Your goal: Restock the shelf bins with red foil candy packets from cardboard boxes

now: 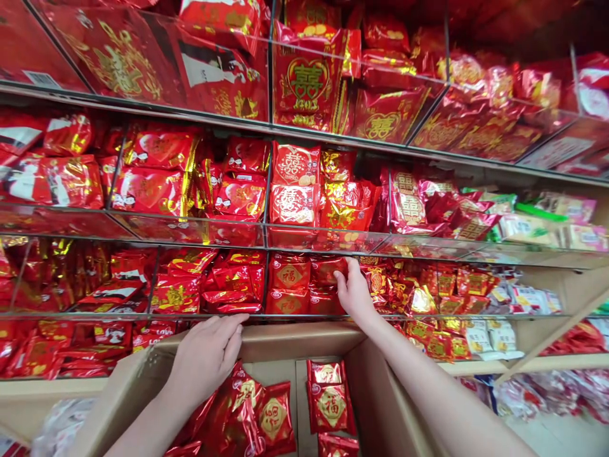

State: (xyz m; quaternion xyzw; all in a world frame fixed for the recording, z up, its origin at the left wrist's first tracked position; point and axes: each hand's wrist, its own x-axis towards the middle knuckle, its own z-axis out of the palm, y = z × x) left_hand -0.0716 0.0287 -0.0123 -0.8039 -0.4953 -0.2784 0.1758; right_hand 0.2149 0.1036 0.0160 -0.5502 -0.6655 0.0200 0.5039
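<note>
My right hand (354, 292) reaches into a lower shelf compartment, its fingers closed on a small red packet (328, 271) beside a stack of red packets with gold diamonds (289, 275). My left hand (209, 349) lies over the far left edge of an open cardboard box (299, 336), fingers together and pointing at the shelf; nothing shows in it. Inside the box, red packets with gold diamond marks (275, 416) lie loosely on the left, and a column of similar packets (332, 400) lies on the right.
Clear dividers and front strips split the shelves, with large red bags (304, 76) on top and red packets (295, 206) in the middle. White and green packets (533, 228) are at right. Plastic-wrapped goods (64, 428) lie low at left.
</note>
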